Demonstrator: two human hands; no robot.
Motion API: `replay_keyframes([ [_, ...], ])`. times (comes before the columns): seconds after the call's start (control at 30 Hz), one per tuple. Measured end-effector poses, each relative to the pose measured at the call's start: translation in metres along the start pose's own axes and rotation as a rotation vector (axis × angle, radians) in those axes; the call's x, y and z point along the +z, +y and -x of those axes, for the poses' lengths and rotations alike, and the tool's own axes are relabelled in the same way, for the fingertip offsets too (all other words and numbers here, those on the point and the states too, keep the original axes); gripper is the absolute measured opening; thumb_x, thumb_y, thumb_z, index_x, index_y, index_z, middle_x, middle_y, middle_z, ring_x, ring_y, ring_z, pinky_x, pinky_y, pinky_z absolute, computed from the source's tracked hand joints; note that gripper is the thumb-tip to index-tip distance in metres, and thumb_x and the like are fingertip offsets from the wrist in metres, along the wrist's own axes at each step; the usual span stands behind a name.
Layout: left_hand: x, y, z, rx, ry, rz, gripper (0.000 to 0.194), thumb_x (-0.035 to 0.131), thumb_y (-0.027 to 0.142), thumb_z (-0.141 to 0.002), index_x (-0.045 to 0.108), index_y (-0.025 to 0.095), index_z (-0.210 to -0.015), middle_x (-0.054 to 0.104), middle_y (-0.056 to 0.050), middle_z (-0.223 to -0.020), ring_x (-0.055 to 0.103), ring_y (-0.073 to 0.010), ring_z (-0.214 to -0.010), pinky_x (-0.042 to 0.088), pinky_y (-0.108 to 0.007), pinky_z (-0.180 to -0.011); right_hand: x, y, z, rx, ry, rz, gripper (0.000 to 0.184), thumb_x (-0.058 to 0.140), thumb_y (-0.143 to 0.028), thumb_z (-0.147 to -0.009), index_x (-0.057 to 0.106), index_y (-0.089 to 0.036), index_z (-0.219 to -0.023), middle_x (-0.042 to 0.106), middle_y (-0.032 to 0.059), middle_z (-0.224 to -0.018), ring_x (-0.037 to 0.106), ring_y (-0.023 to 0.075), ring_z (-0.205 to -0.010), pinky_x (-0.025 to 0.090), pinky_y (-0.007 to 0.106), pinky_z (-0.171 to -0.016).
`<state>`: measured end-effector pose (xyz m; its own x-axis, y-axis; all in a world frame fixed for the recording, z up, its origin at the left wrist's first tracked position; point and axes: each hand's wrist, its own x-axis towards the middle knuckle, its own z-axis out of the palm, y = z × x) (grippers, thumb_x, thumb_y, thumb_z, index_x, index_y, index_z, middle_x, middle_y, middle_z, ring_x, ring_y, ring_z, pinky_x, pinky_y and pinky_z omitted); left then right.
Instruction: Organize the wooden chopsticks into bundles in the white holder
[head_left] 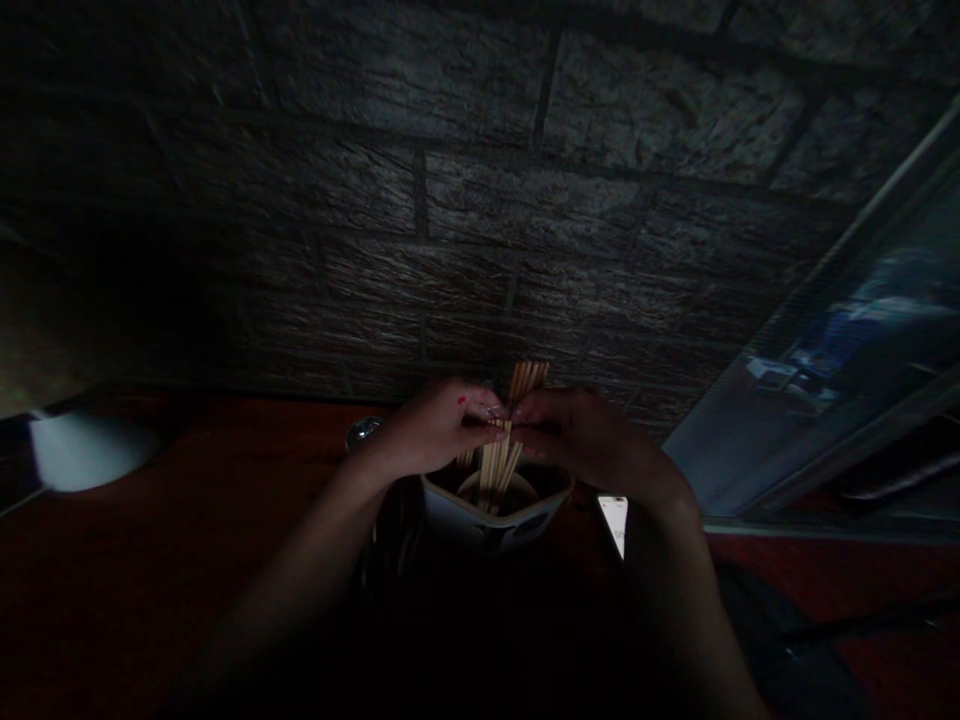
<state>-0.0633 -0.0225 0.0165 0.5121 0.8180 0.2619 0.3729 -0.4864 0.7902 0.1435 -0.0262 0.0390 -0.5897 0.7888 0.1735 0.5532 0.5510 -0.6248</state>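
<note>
The scene is very dark. My left hand (439, 428) and my right hand (577, 430) meet over a white square container (480, 520), both pinched round a bundle of thin wooden sticks (510, 430). The sticks stand upright, their lower ends inside the container and their tips fanning out above my fingers. A small metal ring or wire seems to sit between my fingertips, too dim to be sure.
A dark brick-patterned wall (480, 200) rises just behind the reddish tabletop (150, 530). A white object (82, 450) sits at the left. A lit phone screen (615, 520) lies by my right wrist. A window (847, 370) is at the right.
</note>
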Motion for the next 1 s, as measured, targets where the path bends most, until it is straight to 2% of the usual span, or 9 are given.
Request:
replay_keyframes([
  [0.23, 0.0018, -0.007, -0.0031, 0.038, 0.021, -0.067, 0.012, 0.065, 0.025, -0.083, 0.066, 0.014, -0.085, 0.07, -0.004, -0.082, 0.065, -0.0164, -0.079, 0.05, -0.027, -0.071, 0.0014, 0.0026, 0.0, 0.005, 0.008, -0.036, 0.011, 0.062, -0.024, -0.086, 0.069, -0.02, -0.094, 0.074, 0.0025, -0.088, 0.068, 0.0157, -0.079, 0.047, 0.026, -0.069],
  [0.33, 0.0017, -0.0078, -0.0031, 0.023, 0.022, -0.052, 0.013, 0.065, 0.025, -0.083, 0.067, 0.014, -0.089, 0.072, -0.004, -0.085, 0.066, -0.0168, -0.082, 0.05, -0.027, -0.072, 0.0013, 0.0056, 0.0003, 0.014, 0.015, -0.102, 0.017, 0.066, -0.024, -0.083, 0.066, -0.021, -0.101, 0.075, 0.0023, -0.089, 0.069, 0.0158, -0.08, 0.048, 0.025, -0.07],
  [0.47, 0.0005, -0.0046, -0.0021, 0.003, 0.005, -0.024, 0.013, 0.065, 0.023, -0.082, 0.068, 0.013, -0.091, 0.073, -0.005, -0.087, 0.067, -0.0165, -0.082, 0.051, -0.027, -0.073, -0.0013, 0.0075, 0.0027, 0.034, 0.008, -0.119, 0.011, 0.066, -0.026, -0.084, 0.069, -0.021, -0.093, 0.075, 0.0024, -0.086, 0.069, 0.0168, -0.079, 0.049, 0.025, -0.066],
  [0.57, -0.0006, -0.0027, -0.0015, -0.017, -0.006, -0.01, 0.011, 0.065, 0.022, -0.082, 0.069, 0.014, -0.089, 0.073, -0.004, -0.085, 0.067, -0.0161, -0.081, 0.051, -0.027, -0.073, -0.0032, 0.0069, 0.0045, 0.027, 0.035, -0.136, 0.009, 0.064, -0.026, -0.085, 0.071, -0.021, -0.089, 0.075, 0.0025, -0.087, 0.069, 0.0174, -0.081, 0.05, 0.027, -0.07],
  [1.0, -0.0022, 0.0, -0.0007, -0.021, -0.016, -0.008, 0.011, 0.065, 0.021, -0.083, 0.07, 0.013, -0.088, 0.073, -0.005, -0.084, 0.067, -0.0169, -0.079, 0.049, -0.025, -0.069, -0.0031, 0.0044, 0.0058, -0.009, 0.088, -0.16, 0.011, 0.066, -0.03, -0.086, 0.074, -0.023, -0.089, 0.075, 0.0003, -0.088, 0.069, 0.0176, -0.084, 0.051, 0.028, -0.075],
])
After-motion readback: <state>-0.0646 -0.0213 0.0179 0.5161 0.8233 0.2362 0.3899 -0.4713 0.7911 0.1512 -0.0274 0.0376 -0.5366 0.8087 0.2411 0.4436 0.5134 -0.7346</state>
